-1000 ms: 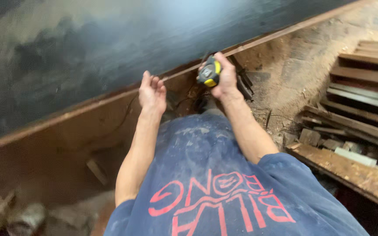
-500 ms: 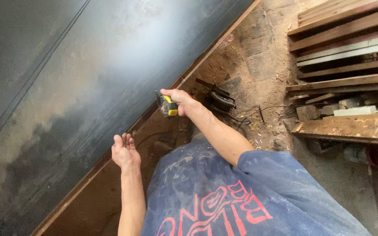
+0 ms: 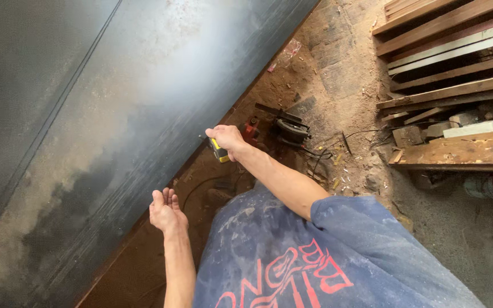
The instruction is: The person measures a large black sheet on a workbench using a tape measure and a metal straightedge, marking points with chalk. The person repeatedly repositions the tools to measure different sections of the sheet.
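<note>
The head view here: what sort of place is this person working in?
Probably a woodworking shop or building site: stacked timber planks, a power saw on the sawdust-strewn floor, and a big dark board. The right hand holds a yellow tape measure.

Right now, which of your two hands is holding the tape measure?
The right hand, raised beside the edge of the dark panel, grips the yellow and black tape measure. The left hand is lower, open and empty, fingers together.
</note>
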